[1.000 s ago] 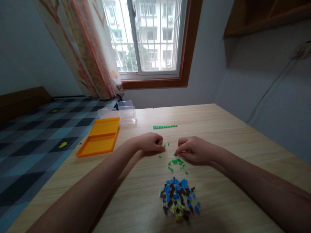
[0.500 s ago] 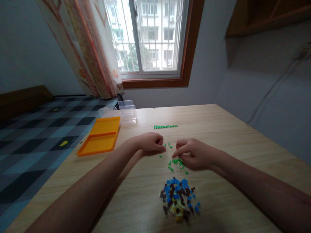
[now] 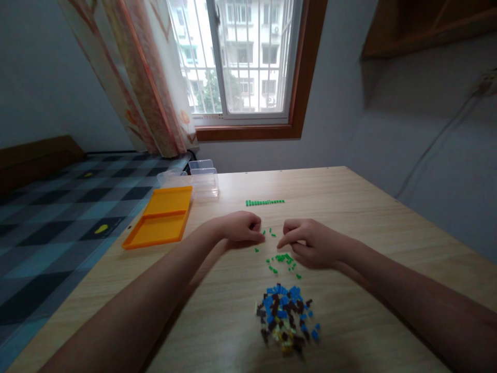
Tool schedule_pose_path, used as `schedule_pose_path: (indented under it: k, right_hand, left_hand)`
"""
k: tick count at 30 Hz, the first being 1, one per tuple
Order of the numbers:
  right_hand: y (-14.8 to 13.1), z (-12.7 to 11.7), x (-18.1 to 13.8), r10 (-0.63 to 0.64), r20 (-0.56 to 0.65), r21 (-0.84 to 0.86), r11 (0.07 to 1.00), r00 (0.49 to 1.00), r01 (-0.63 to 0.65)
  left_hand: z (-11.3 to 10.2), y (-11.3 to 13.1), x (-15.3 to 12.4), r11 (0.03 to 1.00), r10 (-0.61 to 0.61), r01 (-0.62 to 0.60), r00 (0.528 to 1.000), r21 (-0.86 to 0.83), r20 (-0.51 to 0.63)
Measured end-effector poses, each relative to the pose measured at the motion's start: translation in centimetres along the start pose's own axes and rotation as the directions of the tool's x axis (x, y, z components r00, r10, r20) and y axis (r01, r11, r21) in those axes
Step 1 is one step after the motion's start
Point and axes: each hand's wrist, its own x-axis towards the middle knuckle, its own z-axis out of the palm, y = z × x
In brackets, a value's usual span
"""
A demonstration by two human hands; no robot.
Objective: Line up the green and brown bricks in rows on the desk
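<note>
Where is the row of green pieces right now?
In the head view, the row of green pieces lies on the table, slightly right of centre, beyond the left hand and right hand, toward the window.

Bare left hand [image 3: 241, 226]: folded fingers hide its palm.
Bare right hand [image 3: 312, 242]: palm out of sight.
Small green plastic bricks [image 3: 285, 258]: details too tiny.
Heap of blue, brown and yellow plastic bricks [image 3: 282, 314]: blurred, lower pieces buried.
Brown wooden shelf [image 3: 419, 45]: cropped top and right.
</note>
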Motion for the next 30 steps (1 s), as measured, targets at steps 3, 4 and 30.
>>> schedule_pose_path:
  k: [3,4,30]
  right_hand:
    - [0.5,-0.5,-0.1,0.010,0.031,0.014,1.000,0.999,-0.010]
    - [0.5,-0.6,-0.1,0.003,0.042,0.016,1.000,0.999,-0.004]
    - [0.7,-2.0,-0.1,0.042,0.102,0.029,0.999,0.994,-0.045]
  left_hand:
    - [0.0,0.0,0.0,1.000,0.004,-0.004,1.000,-0.001,-0.002]
    - [0.0,-0.1,0.1,1.000,0.005,-0.005,1.000,0.003,-0.001]
    - [0.0,-0.2,0.1,1.000,0.011,-0.011,1.000,-0.020,-0.003]
